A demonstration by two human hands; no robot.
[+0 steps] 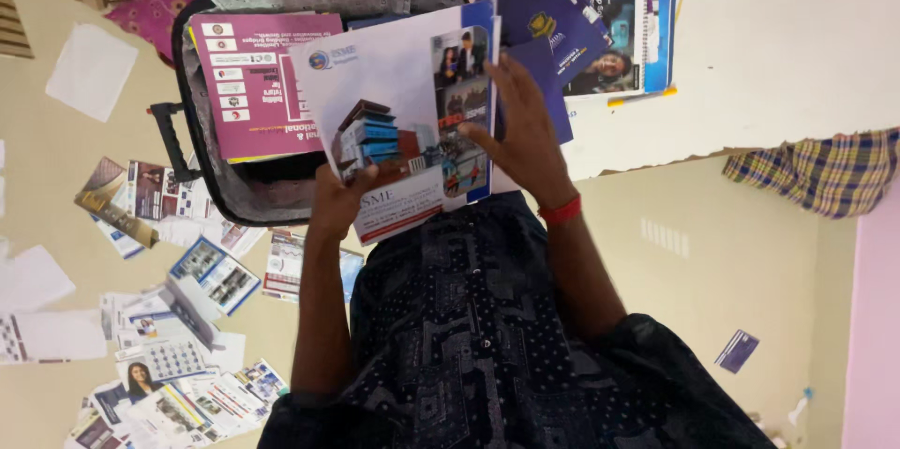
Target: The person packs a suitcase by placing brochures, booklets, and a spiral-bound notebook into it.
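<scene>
Both my hands hold a white and blue brochure [398,102] with a building picture on its cover. My left hand [339,198] grips its near left corner. My right hand [521,126], with a red band at the wrist, clasps the right edge, thumb on the cover. The brochure hovers over an open black suitcase [192,144] with grey lining. A magenta booklet [251,83] lies inside the suitcase, just left of the held brochure.
A stack of dark blue booklets [600,13] lies on a white sheet [769,55] beyond my right hand. Several leaflets [169,355] are scattered over the beige floor at left. A checked cloth [825,172] lies at right, and a small blue card [737,351] at lower right.
</scene>
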